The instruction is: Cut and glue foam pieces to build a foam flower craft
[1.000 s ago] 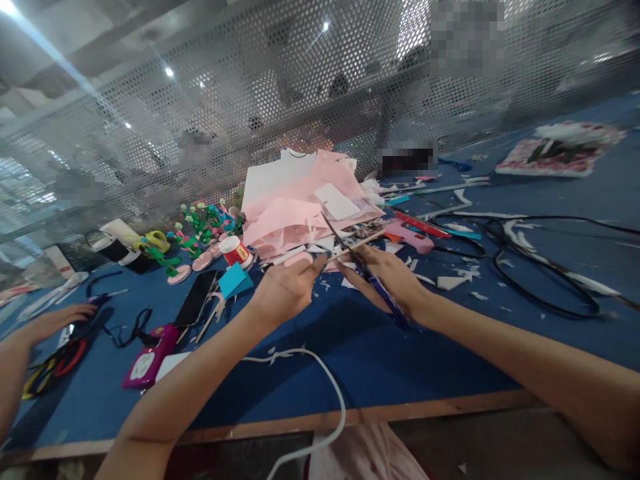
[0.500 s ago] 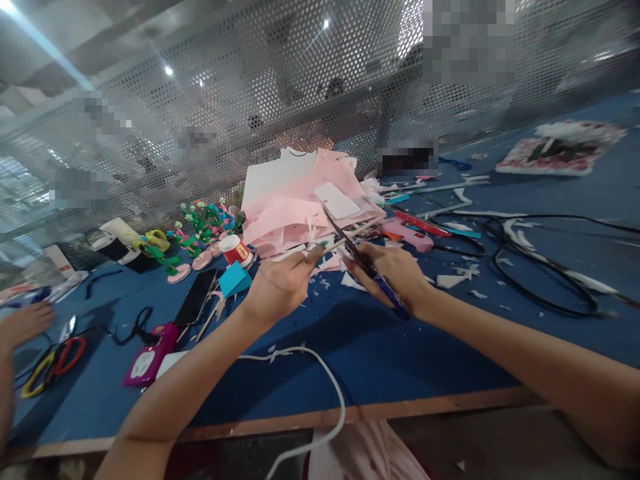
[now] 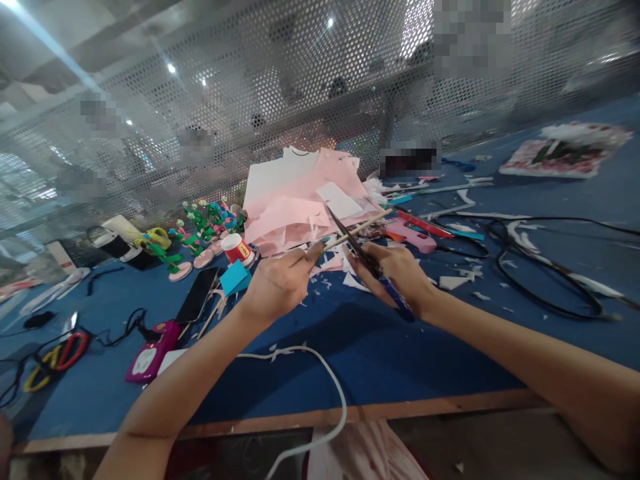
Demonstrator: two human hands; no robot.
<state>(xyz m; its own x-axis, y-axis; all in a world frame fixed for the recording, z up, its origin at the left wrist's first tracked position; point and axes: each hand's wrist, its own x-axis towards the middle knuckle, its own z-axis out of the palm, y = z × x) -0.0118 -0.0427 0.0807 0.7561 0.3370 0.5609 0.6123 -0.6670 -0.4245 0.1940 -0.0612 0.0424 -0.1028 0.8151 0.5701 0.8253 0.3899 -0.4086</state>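
My left hand (image 3: 280,280) pinches the near end of a thin pale stick (image 3: 367,222), which slants up to the right. In my right hand (image 3: 400,273) is a pair of scissors (image 3: 356,250) with dark blades and blue handles, held by the handles. The blades point up and to the left and cross the stick a little beyond my left fingertips. I cannot tell whether they touch it. Behind both hands lie pink paper sheets (image 3: 285,217) and a small white card (image 3: 340,200).
A pink glue gun (image 3: 413,237) and black cable (image 3: 545,303) lie to the right among paper scraps. On the left are a red paper cup (image 3: 236,248), a phone (image 3: 197,297), a purple power socket (image 3: 153,353), scissors (image 3: 73,351) and small green plant figures (image 3: 173,247). A white cord (image 3: 333,380) crosses the table's front edge.
The co-worker's hand at the far left has drawn back almost out of view. My hands hold nearly the same pose; the stick's far end now shows more clearly beyond the scissors.
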